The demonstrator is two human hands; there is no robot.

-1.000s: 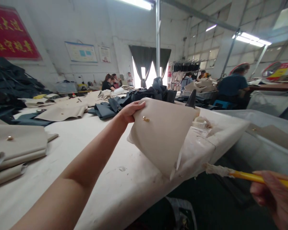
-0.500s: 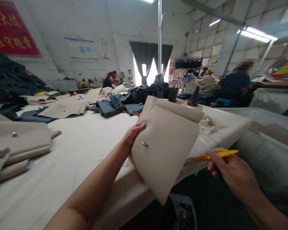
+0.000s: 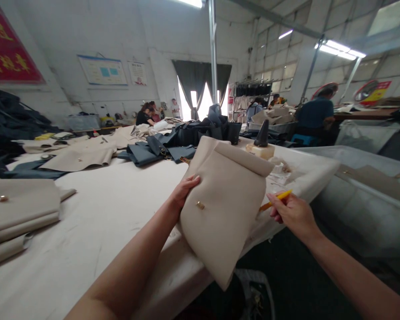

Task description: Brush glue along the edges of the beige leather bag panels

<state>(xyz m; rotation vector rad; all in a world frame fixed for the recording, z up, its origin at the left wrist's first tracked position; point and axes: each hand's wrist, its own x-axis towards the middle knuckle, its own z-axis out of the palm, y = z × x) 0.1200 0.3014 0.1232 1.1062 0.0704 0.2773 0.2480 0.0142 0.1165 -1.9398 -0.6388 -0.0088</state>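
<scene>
Lower centre of frame, over the edge of the white-covered worktable, beige leather bag panel with gold clasp: looks light, soft, slightly stiff, best gripped at the side edge, as by left hand, fingers curled round it; right hand pinched narrow on yellow pencil.

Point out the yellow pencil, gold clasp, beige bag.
Yellow pencil (image 3: 265,206): head view, on the shaft.
Gold clasp (image 3: 200,205): head view, on its middle.
Beige bag (image 3: 230,226): head view, on the front panel.
</scene>
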